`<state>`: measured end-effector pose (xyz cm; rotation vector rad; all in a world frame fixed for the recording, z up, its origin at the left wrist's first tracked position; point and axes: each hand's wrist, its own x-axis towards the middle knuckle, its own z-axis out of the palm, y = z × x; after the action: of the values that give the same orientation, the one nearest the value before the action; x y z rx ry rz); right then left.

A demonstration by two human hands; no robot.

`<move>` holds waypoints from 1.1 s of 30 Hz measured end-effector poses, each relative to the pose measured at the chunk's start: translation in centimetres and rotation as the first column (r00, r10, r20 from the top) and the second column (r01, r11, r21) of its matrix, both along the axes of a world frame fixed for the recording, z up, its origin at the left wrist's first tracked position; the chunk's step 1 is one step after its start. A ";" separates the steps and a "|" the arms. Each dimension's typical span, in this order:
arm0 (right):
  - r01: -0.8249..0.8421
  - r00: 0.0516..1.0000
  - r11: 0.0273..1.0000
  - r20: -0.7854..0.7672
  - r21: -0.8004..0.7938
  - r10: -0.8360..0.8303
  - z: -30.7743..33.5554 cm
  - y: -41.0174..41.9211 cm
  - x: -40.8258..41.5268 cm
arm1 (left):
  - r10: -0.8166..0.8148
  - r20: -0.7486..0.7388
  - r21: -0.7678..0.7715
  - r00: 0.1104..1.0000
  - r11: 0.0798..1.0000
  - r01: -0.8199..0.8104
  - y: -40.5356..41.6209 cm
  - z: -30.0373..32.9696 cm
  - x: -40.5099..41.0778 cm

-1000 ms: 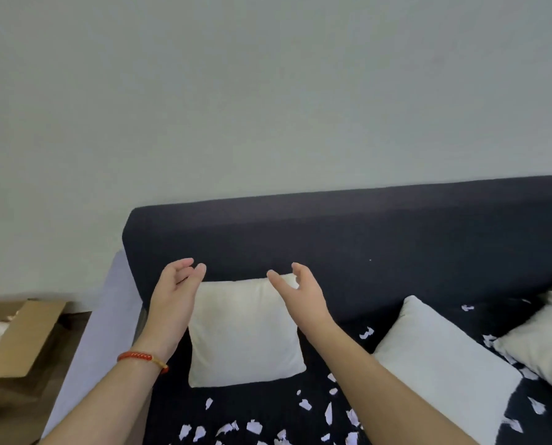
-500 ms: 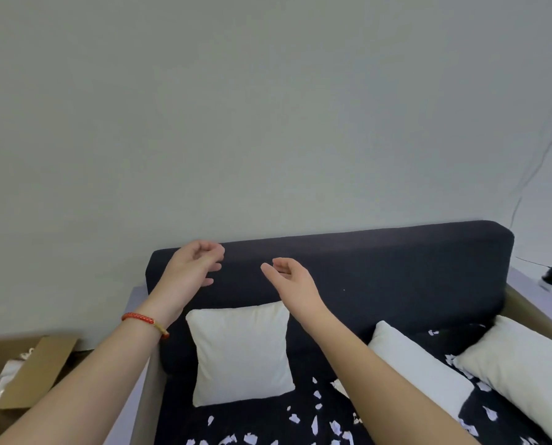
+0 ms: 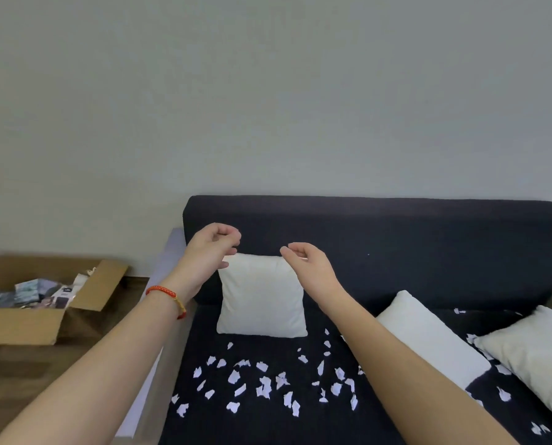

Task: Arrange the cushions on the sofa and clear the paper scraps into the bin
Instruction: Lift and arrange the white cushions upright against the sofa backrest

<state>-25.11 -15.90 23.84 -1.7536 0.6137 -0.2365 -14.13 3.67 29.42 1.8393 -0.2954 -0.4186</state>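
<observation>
Both hands, left hand (image 3: 212, 252) and right hand (image 3: 310, 268), hover empty, fingers curled, over the soft, light white cushion (image 3: 262, 297), best pinched at its top corners.

A plain, pale grey-green wall (image 3: 268, 91) fills the upper half of the view, evenly lit and bare. Against it stands a dark navy sofa (image 3: 396, 239) with a light wooden frame showing at its left edge. To the left, brown wood-plank floor (image 3: 17, 380) carries an open cardboard box (image 3: 21, 326) holding packets and printed items, close to the wall.
</observation>
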 end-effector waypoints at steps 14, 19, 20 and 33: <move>-0.073 0.987 0.997 -0.144 0.018 0.075 -6.3 1.0 4.1 | 0.078 -0.075 0.108 0.994 0.992 -0.069 2.1 -7.1 2.0; 0.000 0.987 1.000 -0.159 0.005 0.001 -6.5 -1.9 4.2 | -0.007 -0.091 0.070 0.996 0.997 0.013 -1.9 -8.1 3.8; 0.019 0.988 1.000 -0.153 0.002 -0.018 -6.6 -2.9 3.8 | -0.021 -0.092 0.070 0.996 0.997 0.028 -3.1 -8.2 3.6; 0.358 0.921 0.932 -0.182 0.053 -0.343 -9.5 -22.9 -11.7 | -0.289 -0.169 0.136 0.942 0.940 0.313 -26.0 -11.2 -5.9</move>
<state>-36.78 -38.84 14.36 -1.5825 1.0514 -0.3052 -20.05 -22.30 18.21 1.9132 -0.4565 -0.8085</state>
